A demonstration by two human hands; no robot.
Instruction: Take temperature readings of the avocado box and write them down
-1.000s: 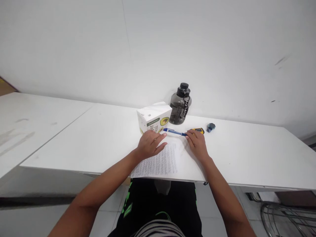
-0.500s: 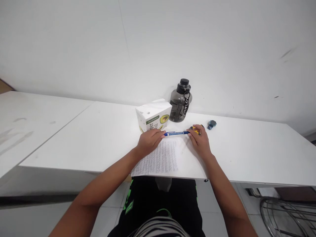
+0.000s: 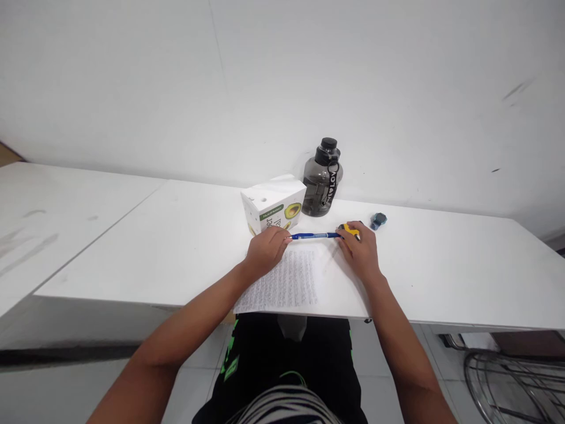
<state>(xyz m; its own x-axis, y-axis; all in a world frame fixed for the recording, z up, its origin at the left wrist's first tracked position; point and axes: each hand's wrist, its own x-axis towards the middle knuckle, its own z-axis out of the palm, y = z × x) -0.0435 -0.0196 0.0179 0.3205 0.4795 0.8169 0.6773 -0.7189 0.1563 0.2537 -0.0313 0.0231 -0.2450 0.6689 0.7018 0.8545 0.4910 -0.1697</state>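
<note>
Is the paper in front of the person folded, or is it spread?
Spread: the paper lies flat on the table, rows of dark marks showing near the left hand.

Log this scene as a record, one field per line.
Left hand: holds one end of the blue pen
Right hand: holds its other end
Surface: white table
Under the left hand, partly: marked paper
Behind the left hand: avocado-print box
By the wall: dark bottle, upright
Partly hidden by right hand: yellow-black item
</note>
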